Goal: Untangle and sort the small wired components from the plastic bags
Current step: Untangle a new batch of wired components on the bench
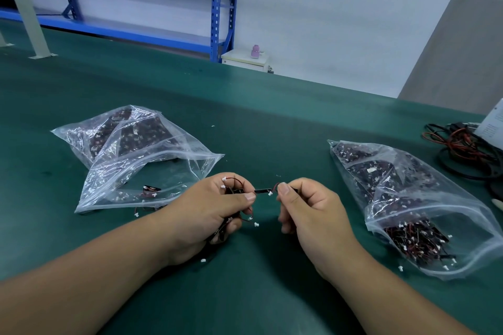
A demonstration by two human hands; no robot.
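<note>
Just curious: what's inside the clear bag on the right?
The right bag holds smaller packets of dark wired parts and a loose tangle with white plugs. Anything beneath them is covered.

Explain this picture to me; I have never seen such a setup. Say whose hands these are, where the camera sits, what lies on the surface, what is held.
No machine here: a person works with bare hands, and the one picture comes from a head-worn camera looking forward and down. On the green table lie a front left bag, a rear left bag and a right bag, all clear plastic, holding small black parts with wires and white plugs. A cable coil lies far right. The left hand holds a tangled bunch of parts in its grip; the right hand pinches a single part stretched between both hands.
</note>
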